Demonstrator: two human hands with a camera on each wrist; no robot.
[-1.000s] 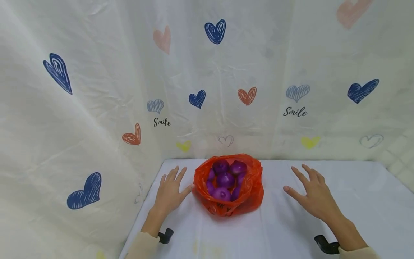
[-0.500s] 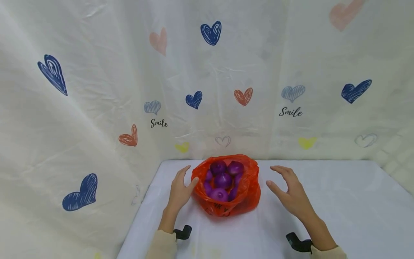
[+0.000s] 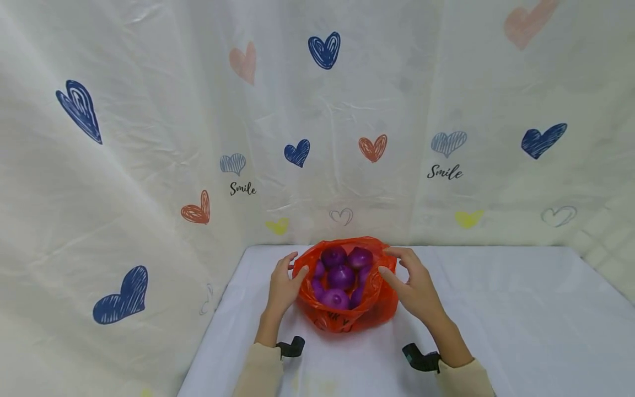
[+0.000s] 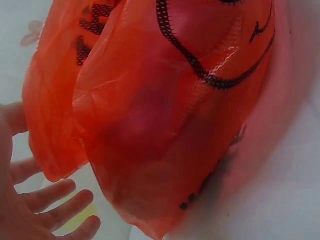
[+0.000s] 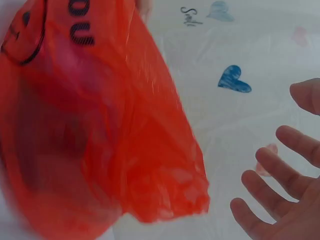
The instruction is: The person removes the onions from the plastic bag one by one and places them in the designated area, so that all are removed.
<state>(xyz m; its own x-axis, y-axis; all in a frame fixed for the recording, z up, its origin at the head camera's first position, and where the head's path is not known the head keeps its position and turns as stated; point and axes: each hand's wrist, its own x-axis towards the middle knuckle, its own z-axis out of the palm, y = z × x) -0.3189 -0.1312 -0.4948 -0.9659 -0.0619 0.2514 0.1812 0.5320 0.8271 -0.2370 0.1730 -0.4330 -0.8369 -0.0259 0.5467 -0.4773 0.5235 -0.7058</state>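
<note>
A red-orange plastic bag (image 3: pixel 342 320) stands on the table with its mouth wide, and several purple onions (image 3: pixel 341 277) show inside it. At its left rim is my left hand (image 3: pixel 284 289), fingers loosely bent and thumb over the edge of the bag in the head view. In the left wrist view, the fingers (image 4: pixel 57 196) spread next to the hanging bag wall (image 4: pixel 135 125). My right hand (image 3: pixel 415 286) is at the right rim, fingers and thumb apart. The right wrist view shows its fingers (image 5: pixel 270 192) extended, with a gap between them and the bag (image 5: pixel 145 170).
The table has a white cover (image 3: pixel 496 320). Behind it and to the left hangs a pale sheet (image 3: pixel 407 99) printed with hearts and "Smile". Each wrist carries a dark mount, one at the left wrist (image 3: pixel 292 347) and one at the right wrist (image 3: pixel 420 358).
Both hands have moved inward, the left one to the right and the right one to the left, up to the bag's rim. The bag and onions keep their place on the table.
</note>
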